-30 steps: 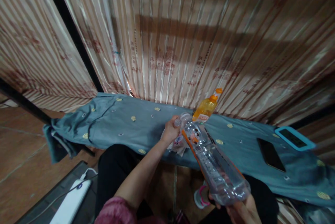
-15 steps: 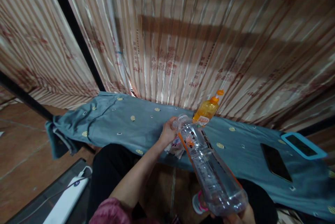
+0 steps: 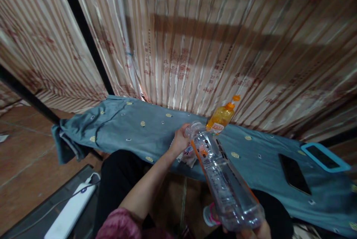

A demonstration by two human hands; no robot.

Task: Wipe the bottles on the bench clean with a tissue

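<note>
A large clear plastic bottle (image 3: 228, 179) with orange and black print lies slantwise in front of me, its neck up and to the left. My left hand (image 3: 180, 139) is closed round the neck end. At the base, my right hand (image 3: 255, 230) grips the bottle from below, mostly hidden by it and the frame's edge. Just behind the neck stands a yellow dish-soap bottle (image 3: 219, 119) with an orange cap. Beneath my left hand lies a crumpled, patterned piece of cloth or wrapping (image 3: 189, 156), partly covered by the bottle.
A blue-green cloth (image 3: 150, 138) covers the long surface. On its right lie a dark phone (image 3: 294, 174) and a blue-framed tablet (image 3: 325, 157). A white power strip (image 3: 69, 211) rests at lower left. A pink-banded clear container (image 3: 209, 214) is low, beside the bottle. Striped curtain (image 3: 178, 45) hangs behind.
The view has shifted very slightly. Both hands keep the same hold on the clear bottle, and the other things stay where they were.
</note>
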